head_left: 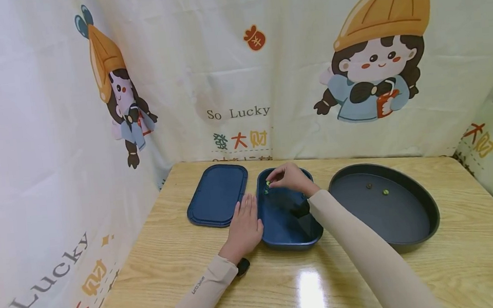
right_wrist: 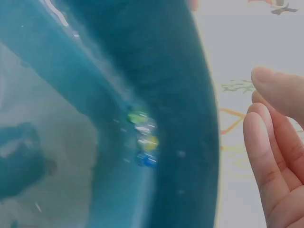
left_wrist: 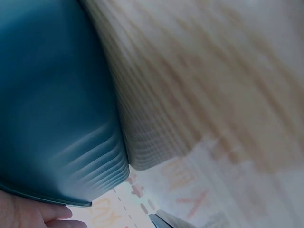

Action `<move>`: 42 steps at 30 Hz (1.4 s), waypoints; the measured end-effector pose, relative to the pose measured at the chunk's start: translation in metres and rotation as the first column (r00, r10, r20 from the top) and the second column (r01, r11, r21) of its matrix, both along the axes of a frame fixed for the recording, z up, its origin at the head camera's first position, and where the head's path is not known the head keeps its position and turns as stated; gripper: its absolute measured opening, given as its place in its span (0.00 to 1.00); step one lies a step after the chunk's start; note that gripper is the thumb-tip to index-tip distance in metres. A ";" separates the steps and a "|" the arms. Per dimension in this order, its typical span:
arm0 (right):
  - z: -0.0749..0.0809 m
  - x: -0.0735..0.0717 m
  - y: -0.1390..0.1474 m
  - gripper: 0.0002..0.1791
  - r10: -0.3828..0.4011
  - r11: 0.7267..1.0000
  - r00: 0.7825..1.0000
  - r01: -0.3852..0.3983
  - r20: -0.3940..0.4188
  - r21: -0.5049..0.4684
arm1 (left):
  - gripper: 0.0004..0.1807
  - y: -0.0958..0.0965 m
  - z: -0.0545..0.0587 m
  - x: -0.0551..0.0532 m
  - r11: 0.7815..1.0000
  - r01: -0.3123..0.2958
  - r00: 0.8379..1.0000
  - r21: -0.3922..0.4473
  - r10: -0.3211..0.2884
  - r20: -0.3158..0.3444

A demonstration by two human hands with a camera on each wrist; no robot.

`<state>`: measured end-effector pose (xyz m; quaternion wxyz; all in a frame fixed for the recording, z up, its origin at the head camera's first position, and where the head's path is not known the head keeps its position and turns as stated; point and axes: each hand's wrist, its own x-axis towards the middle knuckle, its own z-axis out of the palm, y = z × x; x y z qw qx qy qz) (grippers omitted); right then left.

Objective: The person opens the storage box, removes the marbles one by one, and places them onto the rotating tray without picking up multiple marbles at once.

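My left hand [head_left: 243,230] lies flat with straight fingers against the left side of a blue rectangular tub [head_left: 280,241]. Its fingertips [left_wrist: 52,211] show at the tub's rim in the left wrist view. Over the tub's far left corner my right hand [head_left: 290,177] hangs, fingers pointing left. In the right wrist view its thumb and fingers stand apart, beyond the rim, with nothing between them. Several shiny marbles, among them a green marble [right_wrist: 137,117], a yellow marble [right_wrist: 149,142] and a blue marble [right_wrist: 148,160], lie in a row along the tub's inner wall, under water.
A round dark pan [head_left: 432,211] stands right of the tub, holding a green marble [head_left: 386,192] and a dark marble [head_left: 369,186]. A flat blue lid [head_left: 218,195] lies left of the tub on the wooden table [head_left: 159,259]. Printed curtains [head_left: 177,72] hang behind and at the sides.
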<state>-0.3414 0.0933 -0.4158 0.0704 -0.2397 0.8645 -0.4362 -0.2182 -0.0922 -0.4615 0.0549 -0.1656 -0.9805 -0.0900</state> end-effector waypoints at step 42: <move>-0.041 0.005 0.222 0.15 -0.212 0.975 0.976 0.208 0.044 0.080 | 0.34 -0.001 -0.002 -0.005 1.000 -0.009 0.999 0.005 0.009 0.035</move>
